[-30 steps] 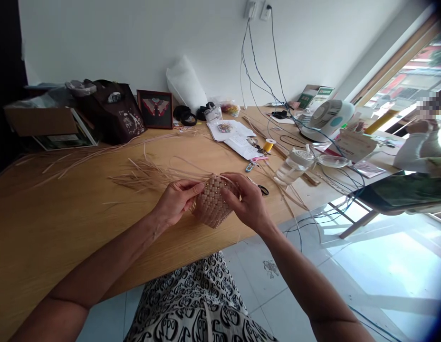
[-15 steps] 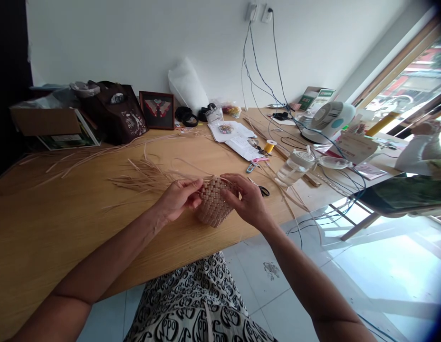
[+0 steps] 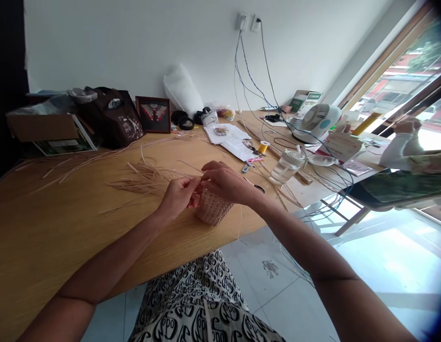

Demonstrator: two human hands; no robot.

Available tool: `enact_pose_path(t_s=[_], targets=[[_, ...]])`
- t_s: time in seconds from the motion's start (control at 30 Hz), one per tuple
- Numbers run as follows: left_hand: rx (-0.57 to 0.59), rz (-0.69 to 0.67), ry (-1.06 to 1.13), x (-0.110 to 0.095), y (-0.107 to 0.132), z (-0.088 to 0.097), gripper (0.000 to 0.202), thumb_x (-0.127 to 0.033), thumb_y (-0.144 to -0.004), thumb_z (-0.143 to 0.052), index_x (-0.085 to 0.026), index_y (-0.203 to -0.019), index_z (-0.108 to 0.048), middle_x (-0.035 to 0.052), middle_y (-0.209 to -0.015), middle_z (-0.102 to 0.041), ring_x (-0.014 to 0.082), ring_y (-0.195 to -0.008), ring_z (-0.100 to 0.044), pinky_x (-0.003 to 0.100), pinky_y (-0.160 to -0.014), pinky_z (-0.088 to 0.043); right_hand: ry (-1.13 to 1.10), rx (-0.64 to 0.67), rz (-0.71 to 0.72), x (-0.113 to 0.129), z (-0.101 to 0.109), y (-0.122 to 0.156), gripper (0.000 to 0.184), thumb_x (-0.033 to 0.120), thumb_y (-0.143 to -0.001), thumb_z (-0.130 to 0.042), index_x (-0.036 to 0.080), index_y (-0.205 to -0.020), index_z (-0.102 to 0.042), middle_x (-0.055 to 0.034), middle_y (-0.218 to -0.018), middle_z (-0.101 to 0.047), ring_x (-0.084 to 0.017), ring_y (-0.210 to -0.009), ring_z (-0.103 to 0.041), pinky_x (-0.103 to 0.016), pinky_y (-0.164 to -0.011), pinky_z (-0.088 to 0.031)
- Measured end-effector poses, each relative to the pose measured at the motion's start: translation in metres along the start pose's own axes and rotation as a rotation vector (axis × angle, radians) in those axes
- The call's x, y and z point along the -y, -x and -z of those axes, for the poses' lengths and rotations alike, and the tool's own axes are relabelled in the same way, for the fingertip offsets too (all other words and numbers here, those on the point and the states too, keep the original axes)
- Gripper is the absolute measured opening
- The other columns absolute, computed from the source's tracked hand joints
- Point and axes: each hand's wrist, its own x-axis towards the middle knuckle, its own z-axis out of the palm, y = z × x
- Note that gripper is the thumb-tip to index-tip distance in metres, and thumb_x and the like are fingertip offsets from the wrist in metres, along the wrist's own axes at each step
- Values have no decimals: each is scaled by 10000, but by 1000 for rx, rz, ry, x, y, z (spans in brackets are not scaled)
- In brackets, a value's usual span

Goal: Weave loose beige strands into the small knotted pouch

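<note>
Left hand (image 3: 177,194), thumb and finger pinched, holds woven piece (image 3: 214,211) by upper left edge, near front of wooden table (image 3: 63,218); right hand (image 3: 225,183) bent over top, grip hidden. Loose strands (image 3: 145,175) left, framed picture (image 3: 153,115) at back, fan (image 3: 318,122) and clear jug (image 3: 286,166) rightward. White wall (image 3: 117,47), tiled floor (image 3: 277,297).

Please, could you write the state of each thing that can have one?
Tan woven piece: apparently unfinished.
Bare left hand: fingertips pinched at the piece's edge.
Bare right hand: fingers bent over the piece.
White plastic tabletop fan: upright; running or not, unclear.
Clear cylindrical jug: upright.
Yellow thread spool: upright.
Black-handled scissors: partly hidden; open or shut, unclear.
</note>
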Motion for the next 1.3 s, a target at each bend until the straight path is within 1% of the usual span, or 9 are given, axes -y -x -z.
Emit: enact_pose_path(t_s=[0.33, 0.53, 0.63, 0.73, 0.9, 0.97, 1.03, 1.17, 1.3], targets=[[-215, -66, 72, 12, -6, -4, 407, -506, -784, -521, -143, -602, -491, 3, -489, -567, 68, -312, -446, 198, -321, -304, -18, -31, 13, -1, -14, 0, 118, 131, -777, -535, 136, -686, -610, -117, -1012, -546, -192, -956, -509, -335, -828, -423], [-136, -64, 59, 14, -6, -3, 414, -512, -801, -494, -134, -632, -509, 15, -532, -581, 64, -329, -456, 192, -333, -308, -158, -69, 63, -15, -8, 18, 186, 239, -864, -482, 153, -824, -641, -93, -1060, -533, -157, -955, -525, -317, -852, -429], [-97, -65, 21, 12, -6, 0, 423, -526, -799, -487, -124, -678, -539, 32, -596, -612, 63, -362, -481, 183, -350, -323, -250, -173, -65, -23, -7, 28, 161, 265, -849, -517, 177, -917, -634, -65, -1014, -573, -140, -896, -560, -280, -782, -468], [-153, -57, -45, 5, -10, 11, 444, -536, -808, -456, -120, -697, -565, 55, -657, -647, 57, -369, -480, 177, -339, -297, -227, -289, -186, -26, -8, 37, 138, 257, -840, -518, 178, -853, -630, -49, -892, -610, -140, -808, -576, -272, -708, -479], [-136, -21, -391, -31, -4, 50, 466, -479, -776, -545, -131, -466, -533, 2, -385, -505, 51, -298, -379, 196, -336, -259, -87, -383, -173, -24, -8, 42, 120, 206, -827, -516, 175, -777, -621, -30, -773, -628, -136, -715, -572, -266, -662, -455], [-275, -181, -382, -48, 7, 57, 465, -472, -784, -544, -142, -457, -525, -16, -369, -473, 44, -302, -326, 203, -332, -223, -67, -403, -173, -23, -9, 43, 113, 198, -824, -523, 172, -769, -618, -27, -759, -631, -136, -704, -572, -265, -662, -451], [-396, -434, -367, -56, 19, 51, 378, -430, -813, -525, -147, -567, -574, -11, -482, -549, 63, -398, -422, 202, -404, -329, -80, -416, -173, -22, -11, 42, 117, 205, -829, -520, 172, -776, -619, -29, -771, -633, -138, -713, -575, -267, -670, -454], [-97, -592, -723, -43, 23, 16, 147, -255, -785, -579, -150, -865, -644, 49, -852, -669, 147, -786, -593, 268, -723, -455, -119, -410, -153, -18, -17, 40, 132, 212, -836, -510, 177, -793, -630, -35, -803, -637, -146, -743, -584, -279, -698, -467], [85, -515, -924, -27, 10, 2, 141, -202, -781, -552, -142, -879, -634, 65, -897, -635, 162, -835, -570, 279, -761, -428, -172, -417, -143, -16, -20, 47, 155, 245, -857, -494, 182, -884, -633, -47, -885, -640, -155, -825, -593, -301, -762, -479]])
